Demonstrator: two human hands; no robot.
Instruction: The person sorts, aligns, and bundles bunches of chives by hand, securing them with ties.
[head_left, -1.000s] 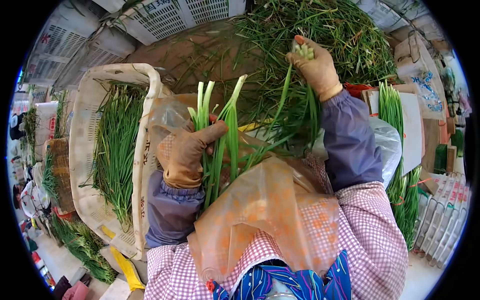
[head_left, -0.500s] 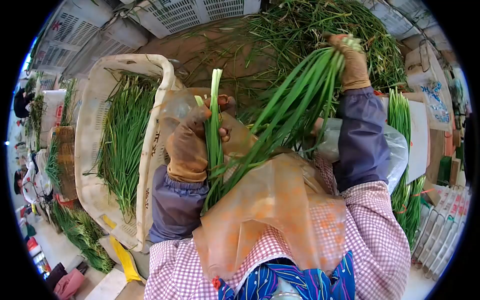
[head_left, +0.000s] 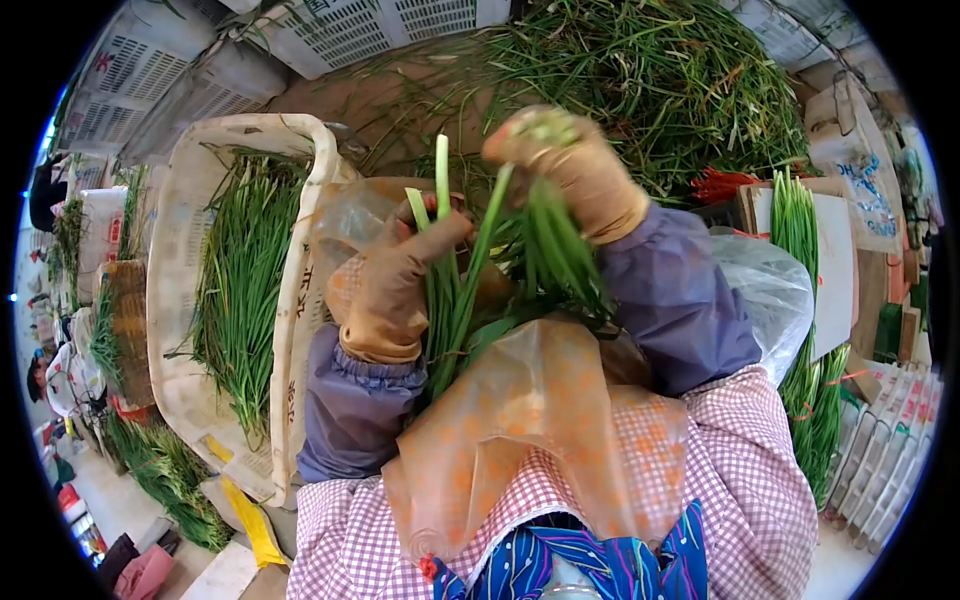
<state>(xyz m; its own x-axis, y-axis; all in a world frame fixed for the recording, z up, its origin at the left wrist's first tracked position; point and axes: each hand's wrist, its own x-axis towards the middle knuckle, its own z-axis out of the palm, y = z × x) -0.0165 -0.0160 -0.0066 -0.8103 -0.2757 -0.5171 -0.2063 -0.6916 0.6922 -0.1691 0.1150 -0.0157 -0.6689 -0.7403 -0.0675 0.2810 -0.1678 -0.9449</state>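
Observation:
My left hand (head_left: 392, 280), in a stained brown glove, is closed around a few stalks of garlic chives (head_left: 443, 280). Their pale ends point up and away from me, and the green leaves hang toward my lap. Close by on the right, my gloved right hand (head_left: 585, 180) grips a larger bunch of garlic chives (head_left: 560, 245) by its pale ends; motion blurs this hand. The leaves of that bunch droop below it, near the stalks at my left hand. A translucent orange-patterned apron (head_left: 530, 400) covers my lap under both hands.
At my left stands a white plastic crate (head_left: 290, 300) with chives (head_left: 245, 290) inside. Beyond my hands lies a big heap of loose leaves (head_left: 650, 90). To the right are red ties (head_left: 722, 185), a clear plastic bag (head_left: 775, 295) and tied chives (head_left: 795, 220) by a board.
My right hand has come down and left with its bunch, from the heap's edge to beside my left hand. My left hand has stayed almost in place, still holding its stalks.

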